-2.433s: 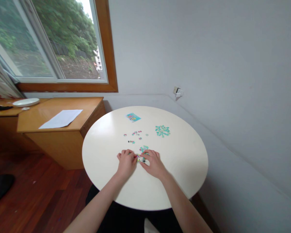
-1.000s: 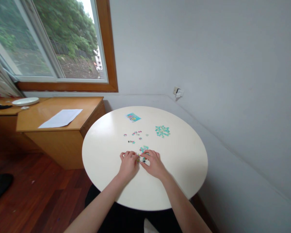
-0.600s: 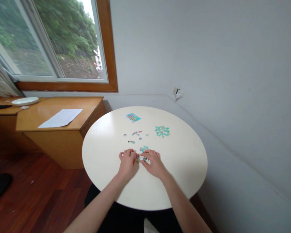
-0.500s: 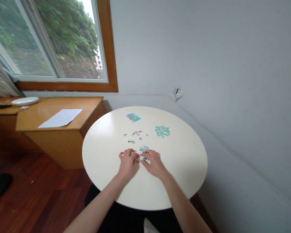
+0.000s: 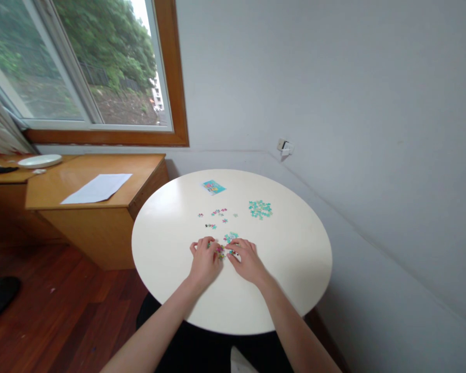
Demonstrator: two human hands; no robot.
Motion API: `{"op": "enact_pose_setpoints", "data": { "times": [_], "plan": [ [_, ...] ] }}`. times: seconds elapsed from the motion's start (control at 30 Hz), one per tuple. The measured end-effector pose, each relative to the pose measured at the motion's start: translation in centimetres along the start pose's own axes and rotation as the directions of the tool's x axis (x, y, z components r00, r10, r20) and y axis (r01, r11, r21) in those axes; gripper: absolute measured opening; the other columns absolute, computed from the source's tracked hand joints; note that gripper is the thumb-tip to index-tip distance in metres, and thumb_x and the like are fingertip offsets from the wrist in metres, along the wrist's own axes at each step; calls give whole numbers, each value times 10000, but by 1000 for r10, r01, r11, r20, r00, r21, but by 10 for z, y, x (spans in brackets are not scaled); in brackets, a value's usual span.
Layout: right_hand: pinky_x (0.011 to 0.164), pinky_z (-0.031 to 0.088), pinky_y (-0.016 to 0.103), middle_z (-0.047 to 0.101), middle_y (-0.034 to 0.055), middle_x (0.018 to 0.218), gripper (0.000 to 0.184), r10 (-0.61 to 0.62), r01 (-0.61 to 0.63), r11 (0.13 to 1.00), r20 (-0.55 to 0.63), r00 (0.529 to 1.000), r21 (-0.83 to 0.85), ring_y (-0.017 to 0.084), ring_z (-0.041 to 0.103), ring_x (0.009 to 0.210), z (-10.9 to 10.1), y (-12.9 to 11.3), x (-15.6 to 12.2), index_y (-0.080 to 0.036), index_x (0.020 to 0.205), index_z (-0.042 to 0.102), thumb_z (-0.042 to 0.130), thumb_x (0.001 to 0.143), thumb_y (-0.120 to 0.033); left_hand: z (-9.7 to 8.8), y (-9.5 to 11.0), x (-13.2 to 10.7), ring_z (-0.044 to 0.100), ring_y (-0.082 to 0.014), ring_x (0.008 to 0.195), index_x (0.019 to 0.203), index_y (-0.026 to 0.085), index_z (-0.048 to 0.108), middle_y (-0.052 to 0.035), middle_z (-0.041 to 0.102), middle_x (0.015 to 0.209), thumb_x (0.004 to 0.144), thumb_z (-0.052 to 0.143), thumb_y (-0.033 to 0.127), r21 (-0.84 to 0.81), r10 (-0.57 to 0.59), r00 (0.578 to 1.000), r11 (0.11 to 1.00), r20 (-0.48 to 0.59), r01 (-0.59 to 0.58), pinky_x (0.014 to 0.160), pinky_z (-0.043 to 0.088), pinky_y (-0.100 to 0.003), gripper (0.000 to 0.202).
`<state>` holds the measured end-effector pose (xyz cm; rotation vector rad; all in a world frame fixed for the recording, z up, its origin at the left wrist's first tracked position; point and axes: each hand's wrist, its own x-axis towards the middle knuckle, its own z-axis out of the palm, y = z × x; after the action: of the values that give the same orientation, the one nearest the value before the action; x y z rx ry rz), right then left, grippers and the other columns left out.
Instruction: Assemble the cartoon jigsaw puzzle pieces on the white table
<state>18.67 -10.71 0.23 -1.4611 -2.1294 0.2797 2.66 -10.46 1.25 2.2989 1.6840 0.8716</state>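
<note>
Small colourful jigsaw puzzle pieces (image 5: 220,249) lie close together between my hands on the white round table (image 5: 295,269). My left hand (image 5: 205,259) rests over their left side, fingers bent down and pressed onto them. From the right, my right hand (image 5: 246,258) reaches in, its thumb and index finger curled around pieces at the cluster's edge. The fingers hide part of the cluster, so how the pieces join is not clear. Just beyond my fingertips lies a small group of turquoise pieces (image 5: 230,237).
Farther back are scattered pink and turquoise pieces (image 5: 219,212), a larger pile of turquoise pieces (image 5: 260,209) and a colourful picture card (image 5: 213,187). Left of the table stands a wooden desk (image 5: 147,171) with a sheet of paper (image 5: 98,188) and a white plate (image 5: 41,161).
My right thumb has shifted very slightly away from the index finger. The hands otherwise keep their places at the cluster, and the other pieces lie as before.
</note>
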Motion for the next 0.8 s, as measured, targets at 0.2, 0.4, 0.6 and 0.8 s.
{"op": "enact_pose_setpoints", "data": {
  "times": [0.2,0.4,0.6,0.8],
  "plan": [
    [918,339,385,583,43,1102,234,-1,1,1000,-10,1000,12,187,497,1061,0,1,-1,-273,1054,619,545,833,-246,1,-1,0,487,-238,1029,870,204,652,-94,566,1073,744,424,62,4,-24,1000,1000,5,24,887,289,-446,296],
    [916,341,389,581,46,1104,230,2,-2,1000,-3,1000,-6,189,499,1058,2,2,0,-271,1046,620,546,829,-249,2,-1,1,483,-250,1041,837,209,683,-92,584,1071,729,449,64,-1,-26,999,1000,30,26,885,285,-455,295],
    [924,339,394,584,46,1104,237,0,0,1000,-14,1000,0,195,501,1059,2,2,0,-277,1048,619,559,819,-254,3,-3,1,489,-237,1020,865,205,665,-90,582,1064,751,439,75,-16,-48,999,999,16,49,879,284,-443,285],
    [921,340,395,584,49,1101,277,-25,25,1000,-26,999,0,200,499,1049,-1,-2,-1,-279,1080,609,586,804,-272,2,-3,2,498,-230,1013,951,192,622,-89,574,1055,759,420,71,-35,-85,996,996,6,85,877,283,-434,304]
  ]
}}
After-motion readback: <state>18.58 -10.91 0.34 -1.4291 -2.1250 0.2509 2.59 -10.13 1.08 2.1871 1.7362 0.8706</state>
